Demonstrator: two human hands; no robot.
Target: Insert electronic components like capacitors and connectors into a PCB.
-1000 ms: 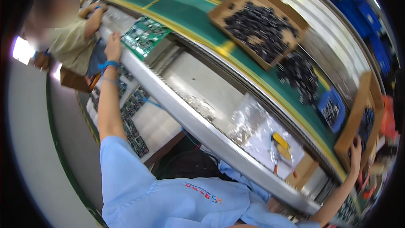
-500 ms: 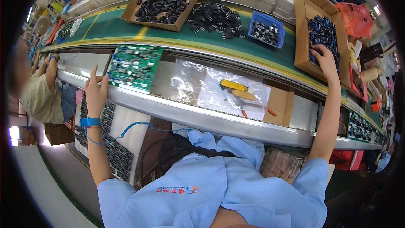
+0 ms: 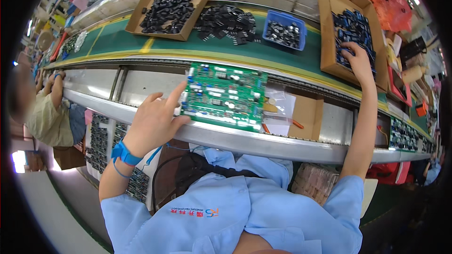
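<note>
We count one left hand (image 3: 153, 124), fingers spread, at the left edge of one green circuit board (image 3: 225, 96) on the metal rail (image 3: 221, 142); one right hand (image 3: 359, 65), well apart, grip unclear, in a cardboard box (image 3: 326, 28) of dark parts (image 3: 351, 26); one blue bin (image 3: 282, 45).

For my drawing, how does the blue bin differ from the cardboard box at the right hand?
The blue plastic bin looks smaller than the cardboard box. The bin is blue; the box is brown. The right hand is in the box, not the bin. Both have open tops and hold small parts.
</note>
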